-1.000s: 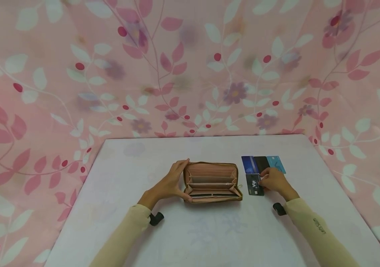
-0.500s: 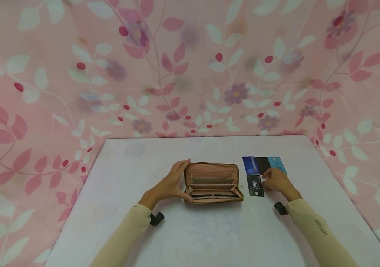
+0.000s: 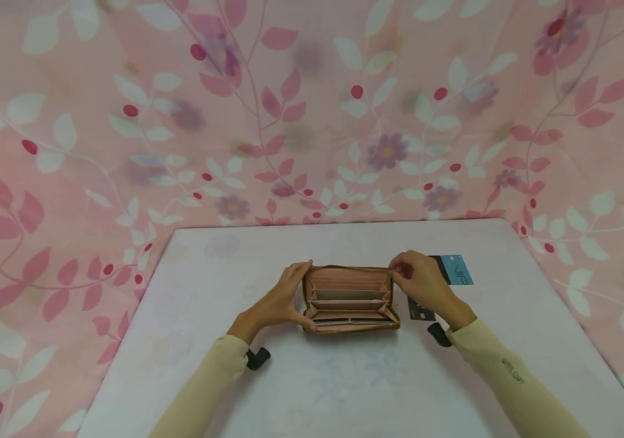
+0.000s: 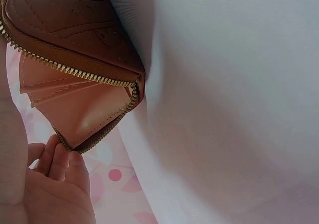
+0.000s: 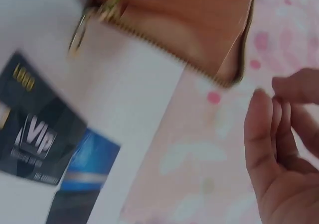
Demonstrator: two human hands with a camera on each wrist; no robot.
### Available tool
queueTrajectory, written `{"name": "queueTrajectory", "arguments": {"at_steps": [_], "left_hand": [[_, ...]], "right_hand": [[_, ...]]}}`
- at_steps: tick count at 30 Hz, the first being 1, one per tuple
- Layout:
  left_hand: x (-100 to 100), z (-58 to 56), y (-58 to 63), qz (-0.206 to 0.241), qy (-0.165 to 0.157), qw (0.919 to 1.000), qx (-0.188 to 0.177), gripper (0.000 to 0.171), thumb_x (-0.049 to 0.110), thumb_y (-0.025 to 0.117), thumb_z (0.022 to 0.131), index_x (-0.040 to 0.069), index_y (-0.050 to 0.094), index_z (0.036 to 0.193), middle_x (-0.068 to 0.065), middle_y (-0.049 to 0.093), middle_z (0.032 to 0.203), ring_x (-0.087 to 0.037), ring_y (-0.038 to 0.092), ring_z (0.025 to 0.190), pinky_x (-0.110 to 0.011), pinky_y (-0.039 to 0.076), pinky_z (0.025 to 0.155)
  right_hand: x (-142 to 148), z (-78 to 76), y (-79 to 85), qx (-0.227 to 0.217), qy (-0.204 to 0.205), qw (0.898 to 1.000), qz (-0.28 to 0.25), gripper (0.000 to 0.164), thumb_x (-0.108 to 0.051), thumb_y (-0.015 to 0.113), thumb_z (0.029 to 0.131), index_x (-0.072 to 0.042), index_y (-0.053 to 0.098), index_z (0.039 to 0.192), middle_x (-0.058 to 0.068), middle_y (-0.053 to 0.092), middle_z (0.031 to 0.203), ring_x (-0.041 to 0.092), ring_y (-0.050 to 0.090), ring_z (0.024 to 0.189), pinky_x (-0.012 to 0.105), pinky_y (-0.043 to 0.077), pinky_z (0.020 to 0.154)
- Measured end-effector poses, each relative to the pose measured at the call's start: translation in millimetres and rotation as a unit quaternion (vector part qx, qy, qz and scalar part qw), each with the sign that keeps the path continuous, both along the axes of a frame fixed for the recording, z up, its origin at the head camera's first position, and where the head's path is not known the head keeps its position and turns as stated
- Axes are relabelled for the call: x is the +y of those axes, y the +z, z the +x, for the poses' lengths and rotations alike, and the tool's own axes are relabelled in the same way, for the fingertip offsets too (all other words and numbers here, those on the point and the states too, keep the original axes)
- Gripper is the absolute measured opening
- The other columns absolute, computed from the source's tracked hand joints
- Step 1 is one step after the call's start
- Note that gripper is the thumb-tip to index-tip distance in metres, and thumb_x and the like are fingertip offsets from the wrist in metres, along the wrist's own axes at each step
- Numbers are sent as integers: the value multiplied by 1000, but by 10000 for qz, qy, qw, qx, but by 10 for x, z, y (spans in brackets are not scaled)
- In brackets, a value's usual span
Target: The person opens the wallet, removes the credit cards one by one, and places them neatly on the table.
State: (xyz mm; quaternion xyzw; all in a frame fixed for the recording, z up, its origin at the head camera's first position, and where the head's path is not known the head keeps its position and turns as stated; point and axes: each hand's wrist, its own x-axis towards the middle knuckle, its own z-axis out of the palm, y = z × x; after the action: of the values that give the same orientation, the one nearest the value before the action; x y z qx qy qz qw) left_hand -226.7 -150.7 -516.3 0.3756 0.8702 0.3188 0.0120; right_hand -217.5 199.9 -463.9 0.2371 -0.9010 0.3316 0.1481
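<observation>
A brown zip-around wallet (image 3: 351,298) stands spread open on the table, its pleated compartments facing up. My left hand (image 3: 279,298) grips its left end, thumb at the near edge and fingers at the far edge. In the left wrist view, fingertips (image 4: 62,152) meet the zipped corner. My right hand (image 3: 427,280) is by the wallet's far right corner, fingers loosely bent with nothing between them; the right wrist view shows a gap to the wallet (image 5: 184,25). Under that hand lie a black Vip card (image 5: 37,129) and a dark blue card (image 5: 92,159), mostly hidden in the head view.
A light blue VIP card (image 3: 458,270) lies at the right, overlapping a dark card (image 3: 443,265). The zip pull (image 5: 77,35) hangs from the wallet's right end. A white cloth-covered table (image 3: 224,267) meets a pink floral backdrop (image 3: 290,121) behind.
My right hand has left the cards and moved left and away from me to the wallet's far right corner. My left hand and the wallet have stayed put.
</observation>
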Motion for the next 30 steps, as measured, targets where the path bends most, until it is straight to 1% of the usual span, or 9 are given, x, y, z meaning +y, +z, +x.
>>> {"name": "queueTrajectory", "arguments": {"at_steps": [4, 7, 12, 14, 16, 20, 23, 26, 30], "left_hand": [[16, -1, 16, 38, -64, 9999, 66, 137, 65, 83, 57, 10, 7, 157, -12, 20, 153, -27, 21, 140, -51, 34, 106], [20, 1, 34, 34, -41, 10000, 10, 136, 66, 82, 58, 11, 7, 158, -11, 21, 153, -26, 21, 140, -51, 34, 106], [16, 2, 72, 47, -14, 9999, -99, 131, 63, 83, 61, 12, 11, 157, -9, 23, 152, -23, 22, 139, -49, 34, 107], [31, 5, 101, 31, 35, 10000, -9, 121, 58, 83, 65, 11, 18, 156, -7, 27, 150, -21, 25, 137, -46, 36, 106], [75, 7, 145, 15, 76, 9997, 217, 105, 51, 83, 72, 9, 30, 152, -5, 33, 146, -18, 30, 134, -43, 37, 106], [275, 32, 287, -27, 93, 9965, 834, 58, 32, 78, 84, 8, 58, 132, -1, 48, 132, -16, 43, 121, -36, 43, 99], [507, 76, 409, -221, -18, 9923, 1218, 34, 27, 76, 88, 11, 69, 117, 0, 58, 121, -16, 53, 111, -32, 47, 93], [752, 99, 481, -600, -252, 9854, 1573, 23, 29, 74, 89, 16, 74, 107, 2, 65, 113, -13, 59, 106, -29, 48, 91], [1026, 70, 508, -1027, -691, 9758, 1802, 22, 31, 70, 92, 18, 76, 109, 4, 66, 118, -11, 59, 110, -27, 45, 96]], "right_hand": [[-77, 96, 16, -172, 834, 9962, 164, 14, -2, 78, 81, -7, 72, 93, -4, 61, 83, 9, 58, 73, 33, 54, 61], [-96, 136, 6, -394, 1273, 9906, 314, 16, 0, 78, 81, -8, 71, 93, -5, 61, 84, 9, 59, 73, 33, 54, 61], [-101, 141, -34, -542, 1374, 9883, 374, 16, 1, 77, 81, -9, 70, 91, -3, 62, 86, 11, 60, 73, 30, 54, 61], [-96, 142, -51, -612, 1346, 9884, 347, 16, 1, 76, 81, -10, 70, 91, -4, 63, 86, 10, 61, 73, 29, 54, 62], [-86, 145, -67, -644, 1345, 9883, 313, 16, 1, 76, 82, -10, 70, 91, -4, 63, 86, 10, 62, 74, 30, 55, 63], [-67, 159, -80, -578, 1343, 9889, 248, 14, 2, 76, 81, -7, 71, 90, -4, 62, 86, 9, 62, 76, 35, 56, 66], [-60, 167, -79, -581, 1346, 9890, 222, 12, 1, 77, 81, -7, 72, 89, -3, 60, 86, 11, 61, 77, 38, 56, 66], [-55, 167, -86, -691, 1392, 9876, 215, 12, -1, 77, 82, -8, 74, 90, 0, 59, 87, 14, 62, 78, 40, 56, 67], [-62, 160, -88, -850, 1477, 9851, 217, 13, -3, 77, 82, -10, 75, 92, 3, 59, 89, 18, 64, 79, 38, 56, 67]]}}
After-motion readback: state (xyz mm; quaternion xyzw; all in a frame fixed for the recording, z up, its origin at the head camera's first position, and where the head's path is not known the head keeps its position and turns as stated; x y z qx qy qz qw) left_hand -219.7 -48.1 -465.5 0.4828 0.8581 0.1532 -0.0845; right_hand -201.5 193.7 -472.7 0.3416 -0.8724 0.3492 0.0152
